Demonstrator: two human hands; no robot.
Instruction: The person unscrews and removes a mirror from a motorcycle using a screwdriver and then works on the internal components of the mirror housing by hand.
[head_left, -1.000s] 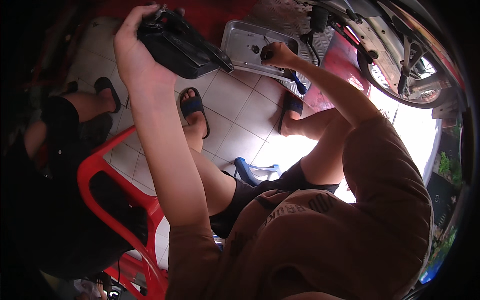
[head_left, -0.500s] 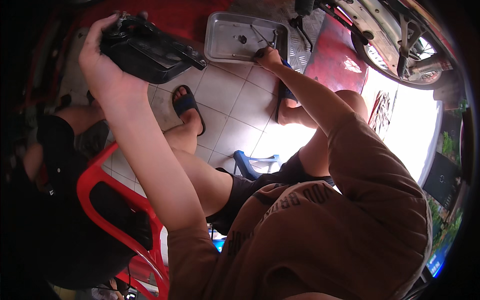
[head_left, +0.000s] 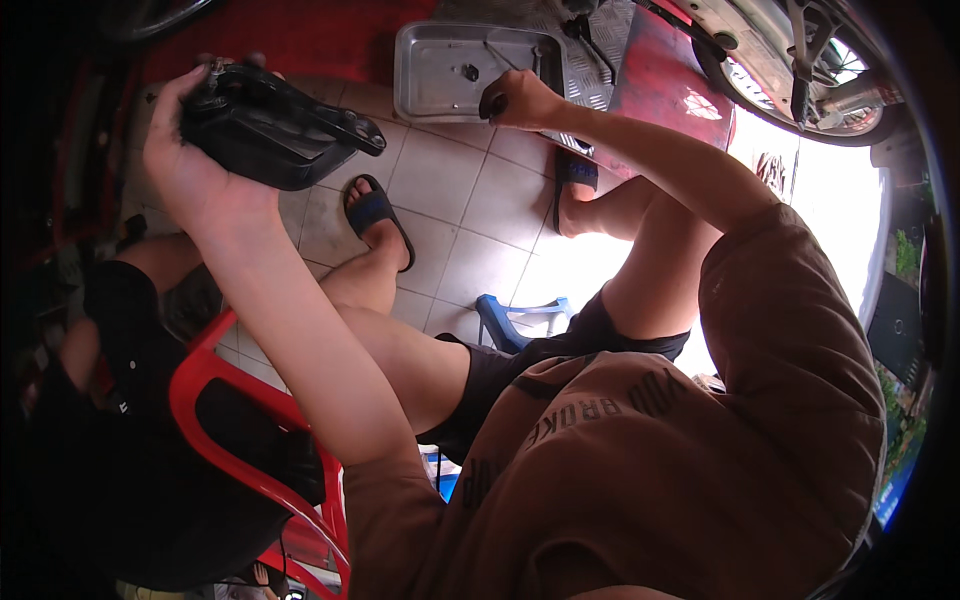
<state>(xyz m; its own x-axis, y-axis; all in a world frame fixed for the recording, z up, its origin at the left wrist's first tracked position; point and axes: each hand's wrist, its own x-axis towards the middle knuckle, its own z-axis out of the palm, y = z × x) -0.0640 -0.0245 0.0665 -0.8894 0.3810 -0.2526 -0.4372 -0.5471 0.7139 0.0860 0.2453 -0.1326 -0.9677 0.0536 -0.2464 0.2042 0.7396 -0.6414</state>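
Observation:
A black, angular part with metal fittings is gripped in my left hand, raised at the upper left. My right hand is closed over the lower right of a steel tray; something dark shows at its fingers, too indistinct to name. The tray holds a small dark piece and thin metal rods or tools, and a textured metal plate lies beside it.
A motorbike with its wheel is at upper right, above red panels. A red plastic chair and a seated person in black shorts are on my left. A blue stool stands between my legs on the tiled floor.
My left hand and the black part have moved leftward and down. My right hand has shifted left and upward since the middle frame, still closed by the tray.

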